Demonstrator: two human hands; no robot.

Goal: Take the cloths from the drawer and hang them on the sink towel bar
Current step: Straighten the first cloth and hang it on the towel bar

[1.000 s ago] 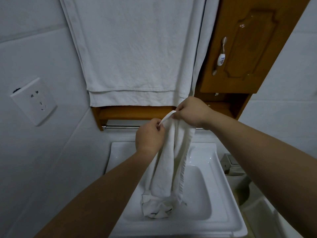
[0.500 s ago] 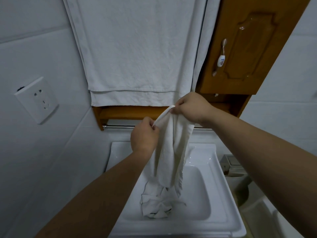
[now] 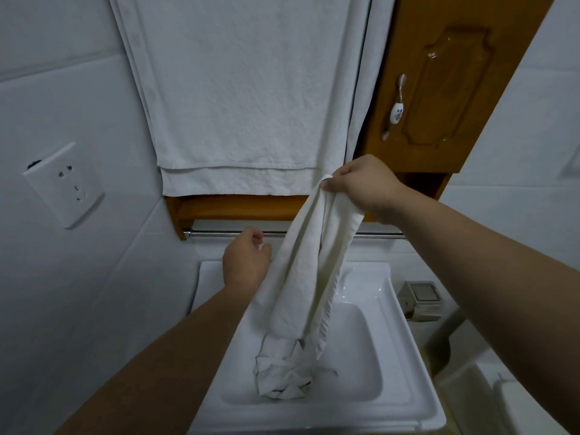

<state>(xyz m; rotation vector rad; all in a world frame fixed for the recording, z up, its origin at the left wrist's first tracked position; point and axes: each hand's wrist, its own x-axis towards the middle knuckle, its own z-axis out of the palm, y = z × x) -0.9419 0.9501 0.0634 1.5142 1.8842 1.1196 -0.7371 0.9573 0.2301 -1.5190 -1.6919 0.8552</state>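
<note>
A long white cloth (image 3: 309, 277) hangs over the white sink (image 3: 405, 350); its lower end lies bunched in the basin. My right hand (image 3: 361, 186) pinches the cloth's top end, raised above the chrome towel bar (image 3: 219, 234) that runs along the wall behind the sink. My left hand (image 3: 246, 262) is lower and to the left, just in front of the bar, fingers curled, against the cloth's left edge. Whether it still pinches that edge I cannot tell.
A large white towel (image 3: 244, 105) hangs on the wall above a wooden shelf (image 3: 232, 208). A wooden cabinet door (image 3: 439, 89) with a handle is at upper right. A wall socket (image 3: 64, 183) sits on the left wall. A small grey box (image 3: 420, 298) stands right of the sink.
My right hand has lifted the cloth's top end up and to the right. My left hand has drawn away down and left, and the cloth hangs longer and more spread.
</note>
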